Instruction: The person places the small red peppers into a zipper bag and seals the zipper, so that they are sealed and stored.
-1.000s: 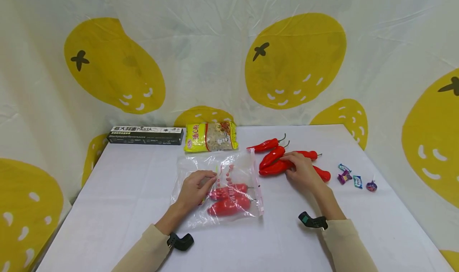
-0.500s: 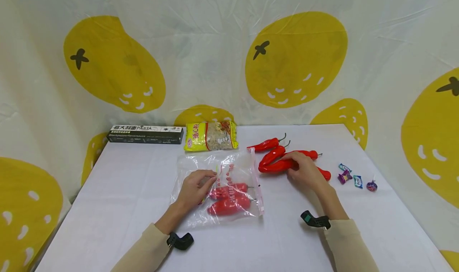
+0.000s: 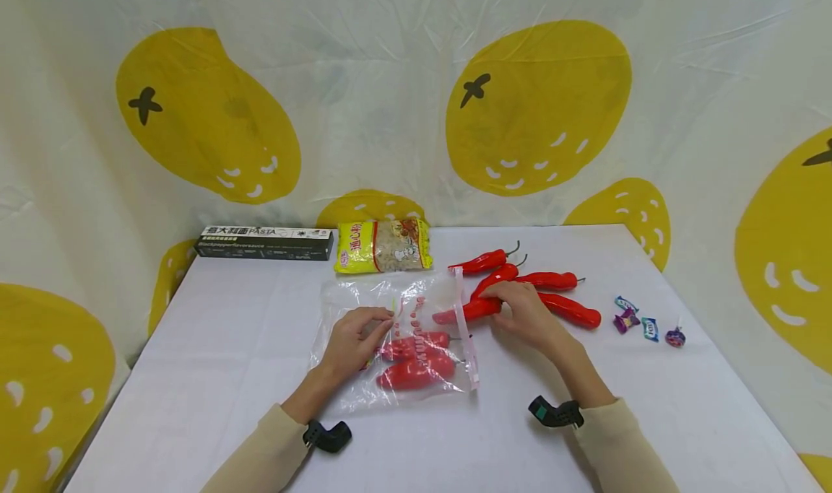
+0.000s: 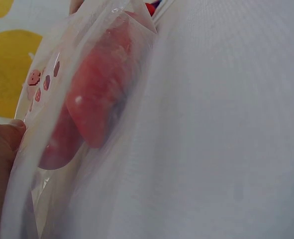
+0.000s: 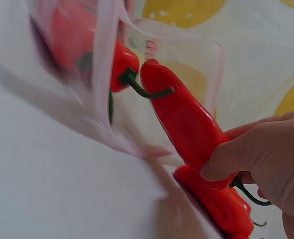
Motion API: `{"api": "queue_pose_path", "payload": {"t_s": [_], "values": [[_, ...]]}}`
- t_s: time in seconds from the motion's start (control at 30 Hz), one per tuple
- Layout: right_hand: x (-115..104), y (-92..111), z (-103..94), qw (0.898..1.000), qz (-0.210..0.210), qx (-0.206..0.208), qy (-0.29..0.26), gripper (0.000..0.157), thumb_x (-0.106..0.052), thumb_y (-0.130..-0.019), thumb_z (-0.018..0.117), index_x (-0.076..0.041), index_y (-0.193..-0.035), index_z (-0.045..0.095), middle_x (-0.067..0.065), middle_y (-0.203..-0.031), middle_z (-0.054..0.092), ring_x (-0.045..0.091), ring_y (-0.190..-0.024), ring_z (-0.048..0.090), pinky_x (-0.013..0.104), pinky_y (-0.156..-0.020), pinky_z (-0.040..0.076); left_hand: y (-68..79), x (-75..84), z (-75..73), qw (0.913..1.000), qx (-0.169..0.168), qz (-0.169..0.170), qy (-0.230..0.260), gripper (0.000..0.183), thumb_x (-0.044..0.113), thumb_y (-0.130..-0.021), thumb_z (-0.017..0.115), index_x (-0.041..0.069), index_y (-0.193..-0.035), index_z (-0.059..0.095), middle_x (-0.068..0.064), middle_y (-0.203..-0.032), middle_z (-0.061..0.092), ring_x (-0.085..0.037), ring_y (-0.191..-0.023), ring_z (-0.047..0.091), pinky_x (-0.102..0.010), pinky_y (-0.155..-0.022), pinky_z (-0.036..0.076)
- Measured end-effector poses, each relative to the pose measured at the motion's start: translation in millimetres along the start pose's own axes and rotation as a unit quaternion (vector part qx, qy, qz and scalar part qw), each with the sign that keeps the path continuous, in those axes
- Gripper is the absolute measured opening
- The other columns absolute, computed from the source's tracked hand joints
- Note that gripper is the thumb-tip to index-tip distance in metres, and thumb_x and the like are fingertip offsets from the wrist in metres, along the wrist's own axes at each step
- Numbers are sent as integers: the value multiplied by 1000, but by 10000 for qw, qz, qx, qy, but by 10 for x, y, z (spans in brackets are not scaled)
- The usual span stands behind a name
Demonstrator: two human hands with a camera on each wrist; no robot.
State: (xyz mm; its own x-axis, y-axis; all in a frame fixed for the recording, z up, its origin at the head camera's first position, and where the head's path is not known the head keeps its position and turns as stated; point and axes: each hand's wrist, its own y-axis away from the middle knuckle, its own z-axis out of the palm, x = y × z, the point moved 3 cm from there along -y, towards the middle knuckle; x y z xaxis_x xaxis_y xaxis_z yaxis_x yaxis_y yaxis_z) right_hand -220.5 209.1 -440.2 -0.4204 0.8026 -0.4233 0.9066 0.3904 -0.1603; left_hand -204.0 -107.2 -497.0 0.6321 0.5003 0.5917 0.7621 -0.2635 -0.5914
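Note:
A clear zip bag (image 3: 364,291) with pink print lies on the white table, its mouth toward the right. Two red peppers (image 3: 416,372) show inside through the film. My left hand (image 3: 354,338) is over the bag and pinches its upper film; in the left wrist view the thumb (image 4: 12,130) meets the raised plastic. Between thumb and fingers, my right hand (image 3: 529,320) holds another red pepper (image 5: 184,119) near its stem end. That pepper's tip is at the bag's open mouth (image 5: 104,55), overlapping the film in the head view.
Several loose red peppers (image 3: 551,281) lie beyond the right hand. Small wrapped candies (image 3: 627,322) and a lollipop (image 3: 675,336) sit farther right. At the back are a yellow pasta packet (image 3: 383,246) and a dark pasta box (image 3: 263,244).
My right hand has lifted one pepper from the pile and moved it left to the bag's mouth. The left hand and the bag stay in place.

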Motion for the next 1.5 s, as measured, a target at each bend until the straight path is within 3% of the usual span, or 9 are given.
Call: {"api": "queue_pose_path", "payload": {"t_s": [0.17,0.43,0.63,0.9,1.07,1.23,1.5], "values": [[-115,-27,82,9996,-260,-2,-100,44,-20,-75,78,-17,-117,64,-2,-113,67,20,-110,56,50,-103,38,-5,5,-2,9999,-100,-93,-34,15,26,-88,65,19,-102,69,7,-104,71,-11,-104,64,-34,-91,53],[-216,-110,255,9952,-432,-274,-836,41,-24,-81,74,-18,-119,62,-2,-118,62,18,-111,58,39,-91,54,-6,20,-18,9998,-72,-159,27,18,25,-87,67,18,-103,69,7,-103,71,-11,-103,64,-34,-90,53],[-282,-184,382,9894,-735,-259,-1229,26,-24,-84,71,-18,-108,66,-3,-107,64,13,-99,63,31,-86,56,17,-10,8,9998,-125,-167,49,17,28,-88,65,19,-103,68,5,-105,70,-12,-105,64,-33,-92,52],[-353,-225,468,9779,-337,-480,-2009,29,-23,-80,74,-21,-108,67,-7,-104,70,13,-97,63,32,-84,55,8,0,2,9997,-139,-158,143,17,29,-89,63,19,-102,68,5,-104,70,-11,-101,64,-30,-88,54],[-289,-213,395,9791,-194,-426,-1979,28,-28,-79,75,-24,-106,67,-10,-103,69,13,-98,63,35,-85,55,0,16,-11,9995,-171,-239,146,18,30,-90,63,18,-103,68,5,-103,70,-10,-98,64,-28,-85,54],[-203,-183,223,9821,-226,-243,-1854,30,-27,-83,72,-20,-111,65,-4,-107,68,21,-98,63,43,-86,55,0,15,-14,9996,-149,-177,137,19,29,-90,63,17,-103,68,4,-102,71,-10,-97,64,-28,-84,54],[43,-208,-54,9854,-126,45,-1695,36,-26,-82,73,-18,-116,64,6,-114,67,30,-98,60,44,-83,55,5,11,-13,9997,-139,-177,99,19,30,-90,62,18,-103,68,5,-102,70,-9,-96,63,-27,-82,55]]}}
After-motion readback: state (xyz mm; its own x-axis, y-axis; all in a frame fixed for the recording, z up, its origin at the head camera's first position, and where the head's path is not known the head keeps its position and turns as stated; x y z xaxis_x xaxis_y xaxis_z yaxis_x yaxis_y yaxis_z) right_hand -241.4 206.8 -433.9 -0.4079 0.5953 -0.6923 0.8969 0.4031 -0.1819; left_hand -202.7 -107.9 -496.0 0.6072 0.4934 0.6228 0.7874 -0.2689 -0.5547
